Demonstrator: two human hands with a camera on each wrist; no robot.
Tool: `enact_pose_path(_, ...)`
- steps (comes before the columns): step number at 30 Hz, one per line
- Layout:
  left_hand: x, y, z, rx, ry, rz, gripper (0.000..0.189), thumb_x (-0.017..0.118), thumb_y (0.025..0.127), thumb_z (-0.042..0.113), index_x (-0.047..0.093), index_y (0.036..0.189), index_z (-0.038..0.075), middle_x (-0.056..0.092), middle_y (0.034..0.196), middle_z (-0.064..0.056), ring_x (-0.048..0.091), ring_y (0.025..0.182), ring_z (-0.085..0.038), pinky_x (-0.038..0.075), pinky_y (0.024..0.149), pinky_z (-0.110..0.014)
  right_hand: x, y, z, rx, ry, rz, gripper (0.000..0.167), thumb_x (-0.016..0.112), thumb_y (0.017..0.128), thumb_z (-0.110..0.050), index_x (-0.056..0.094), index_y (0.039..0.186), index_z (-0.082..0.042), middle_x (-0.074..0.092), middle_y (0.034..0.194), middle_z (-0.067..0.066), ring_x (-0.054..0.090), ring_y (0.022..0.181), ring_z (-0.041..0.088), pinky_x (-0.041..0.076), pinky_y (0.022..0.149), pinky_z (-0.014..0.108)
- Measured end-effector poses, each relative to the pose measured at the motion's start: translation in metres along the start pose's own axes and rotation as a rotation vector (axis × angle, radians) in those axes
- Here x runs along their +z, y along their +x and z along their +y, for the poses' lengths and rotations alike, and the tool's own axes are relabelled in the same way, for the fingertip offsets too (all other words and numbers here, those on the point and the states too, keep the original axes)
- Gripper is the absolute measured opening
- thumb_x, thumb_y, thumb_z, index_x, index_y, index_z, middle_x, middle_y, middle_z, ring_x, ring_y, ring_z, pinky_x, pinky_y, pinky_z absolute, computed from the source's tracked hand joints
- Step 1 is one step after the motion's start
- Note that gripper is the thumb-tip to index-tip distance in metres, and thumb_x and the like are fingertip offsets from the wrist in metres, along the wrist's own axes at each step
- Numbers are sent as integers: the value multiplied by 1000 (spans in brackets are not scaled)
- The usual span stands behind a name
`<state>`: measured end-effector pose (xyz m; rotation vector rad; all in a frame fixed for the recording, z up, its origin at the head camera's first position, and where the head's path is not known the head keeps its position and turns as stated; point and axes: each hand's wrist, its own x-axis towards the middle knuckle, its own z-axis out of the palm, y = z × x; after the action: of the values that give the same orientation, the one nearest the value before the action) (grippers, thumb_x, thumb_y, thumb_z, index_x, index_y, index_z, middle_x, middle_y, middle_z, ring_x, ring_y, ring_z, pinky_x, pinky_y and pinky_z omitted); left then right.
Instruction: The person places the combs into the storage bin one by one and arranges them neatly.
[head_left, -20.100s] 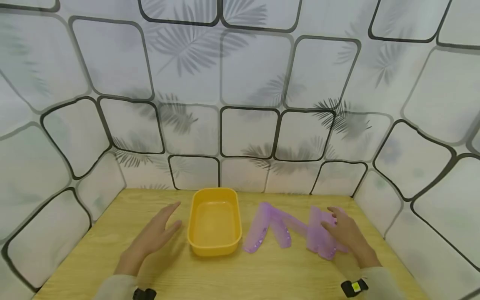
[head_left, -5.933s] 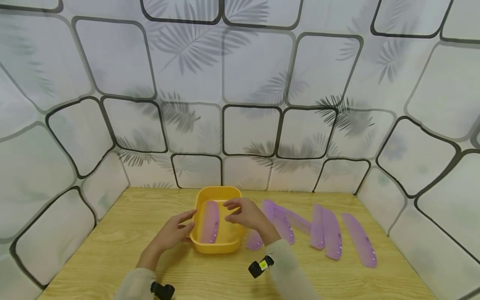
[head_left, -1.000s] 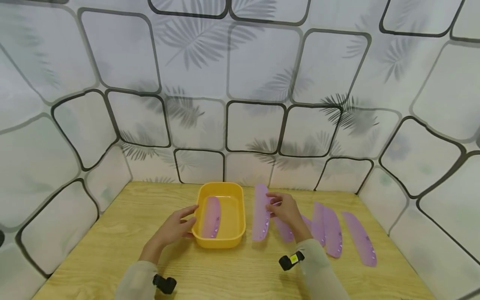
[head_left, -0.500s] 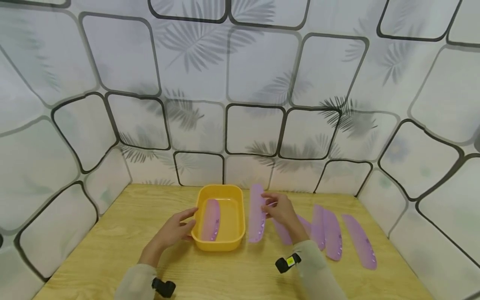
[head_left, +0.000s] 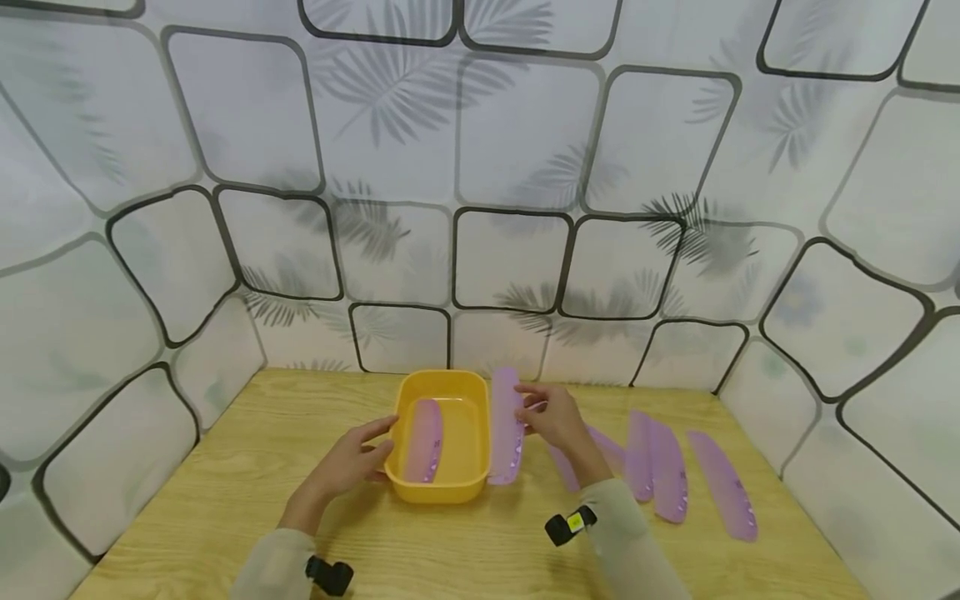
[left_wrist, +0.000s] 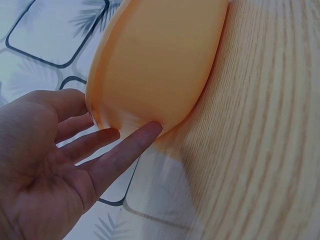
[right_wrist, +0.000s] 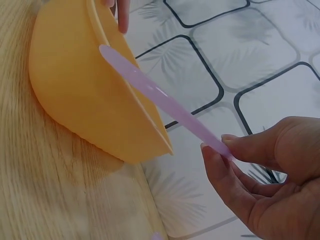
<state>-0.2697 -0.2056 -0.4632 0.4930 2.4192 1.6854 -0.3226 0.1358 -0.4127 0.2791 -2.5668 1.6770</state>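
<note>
My right hand (head_left: 553, 417) pinches the curved edge of a translucent purple comb (head_left: 504, 433) between thumb and fingers. The comb stands lengthwise at the right rim of a yellow plastic basin (head_left: 437, 493), overlapping that rim in the head view. Seen from the right wrist, this comb (right_wrist: 167, 102) slants edge-on, its far end over the basin wall (right_wrist: 75, 90). Inside the basin, toward its left side, lies another purple comb (head_left: 424, 442). My left hand (head_left: 348, 462) touches the basin's left side with extended fingers; in the left wrist view fingertips (left_wrist: 154, 129) meet the outer wall.
Right of the basin, several purple combs lie on the wooden table (head_left: 480, 550): one partly behind my right forearm, an overlapping pair (head_left: 660, 467), and a single comb (head_left: 723, 485) farthest right. A patterned fabric wall (head_left: 510, 258) encloses the back and sides.
Over the last second, my right hand brings the comb left to the basin's rim; the left hand stays. Earlier it was over the basin without this comb. In the oldest frame the basin was empty.
</note>
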Motion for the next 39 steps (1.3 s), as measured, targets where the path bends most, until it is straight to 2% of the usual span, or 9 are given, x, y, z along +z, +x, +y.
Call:
enact_pose_path(5,0,0,1,13,4,-4,58,50,110,15,28,159,-7,26,163,-36,61,126,-52,66,80,-43,3,0,-2,3,13,-14,40,70,89,11,69,128,6,67,103,25,65,76,17,66,74,51)
enact_pose_path(14,2,-1,1,11,-1,3,58,51,110,14,29,159,-7,25,164,-36,58,128,-53,66,80,-45,11,1,-6,-11,30,-23,39,70,89,11,69,128,5,67,101,22,62,73,17,66,64,39)
enact_pose_path(25,2,0,0,3,10,11,57,50,110,15,30,159,-6,26,164,-35,57,130,-53,66,81,-44,20,4,-7,-14,54,-30,38,70,89,11,70,127,5,66,98,20,63,71,15,65,62,35)
enact_pose_path(33,3,0,2,-7,19,22,56,51,109,13,32,159,-5,28,163,-35,59,128,-52,66,80,-44,29,9,-8,-19,61,-57,38,69,89,13,68,127,9,64,96,19,61,70,15,66,67,43)
enact_pose_path(39,3,-1,3,-16,25,27,56,51,109,13,32,159,-5,28,163,-34,59,128,-52,66,80,-45,38,12,-16,-5,34,-63,39,70,89,10,70,127,5,66,98,19,63,72,15,65,62,34)
